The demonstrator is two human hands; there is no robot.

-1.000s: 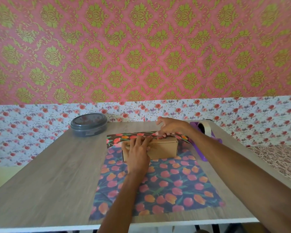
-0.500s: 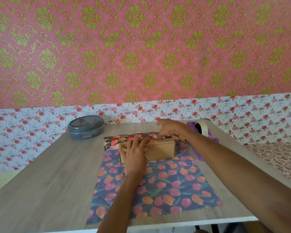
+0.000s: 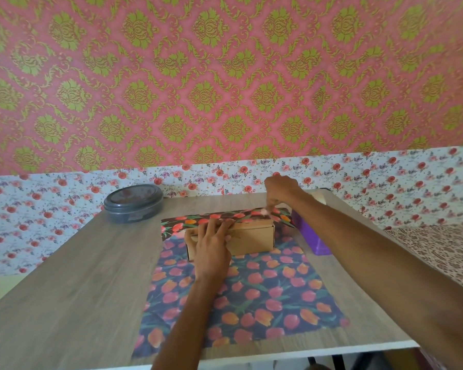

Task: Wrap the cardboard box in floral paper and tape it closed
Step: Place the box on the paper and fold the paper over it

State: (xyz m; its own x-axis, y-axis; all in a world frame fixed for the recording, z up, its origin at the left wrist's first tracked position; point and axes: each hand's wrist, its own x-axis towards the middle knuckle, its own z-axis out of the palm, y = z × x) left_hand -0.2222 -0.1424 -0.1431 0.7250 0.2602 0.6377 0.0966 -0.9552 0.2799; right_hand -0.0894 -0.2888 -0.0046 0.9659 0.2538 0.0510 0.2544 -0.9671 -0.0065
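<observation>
**Far flap of paper folded onto the box**

The cardboard box (image 3: 251, 237) sits on the far half of the floral paper (image 3: 251, 297), which lies flat on the counter (image 3: 78, 276). The paper's far edge is folded up and over the box top. The left hand (image 3: 211, 244) lies on the box with fingers straight and spread, pressing that edge down. The right hand (image 3: 281, 189) hangs over the box's far right corner, its bunched fingertips down at the fold; they are blurred, so I cannot tell whether they pinch it. A purple tape dispenser (image 3: 312, 236) stands just right of the box, and a grey lidded container (image 3: 133, 202) sits at the far left
</observation>
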